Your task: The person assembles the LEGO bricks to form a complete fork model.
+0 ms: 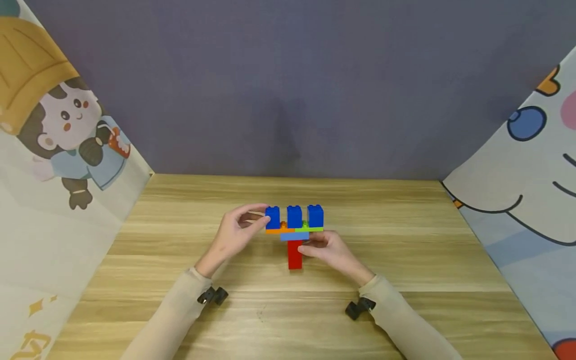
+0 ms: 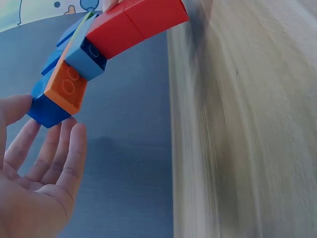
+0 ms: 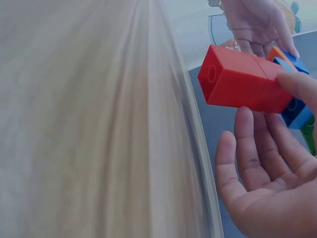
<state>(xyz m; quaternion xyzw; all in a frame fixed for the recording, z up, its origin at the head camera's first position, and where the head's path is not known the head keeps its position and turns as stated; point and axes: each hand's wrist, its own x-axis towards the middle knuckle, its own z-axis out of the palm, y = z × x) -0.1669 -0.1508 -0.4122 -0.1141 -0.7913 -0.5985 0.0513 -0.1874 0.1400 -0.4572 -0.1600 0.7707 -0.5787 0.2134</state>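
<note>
Both hands hold one toy-brick build above the table. Its stem is two stacked red bricks (image 1: 294,256); the hollow underside shows in the right wrist view. A light blue brick (image 1: 289,236) lies across the stem, bearing an orange brick (image 2: 67,87) and a lime green brick (image 1: 317,229) side by side. Three dark blue bricks (image 1: 294,217) stand spaced along the top. My left hand (image 1: 234,232) pinches the leftmost dark blue brick (image 2: 47,114) between thumb and fingers. With thumb in front and fingers behind, my right hand (image 1: 330,251) grips the upper red brick (image 3: 270,79).
Beneath the build lies a wood-grain table (image 1: 279,320). A grey wall (image 1: 288,90) rises at its back edge. Cartoon-printed panels flank it, the left panel (image 1: 40,225) and the right panel (image 1: 504,185). Small black devices (image 1: 212,296) are worn on both wrists.
</note>
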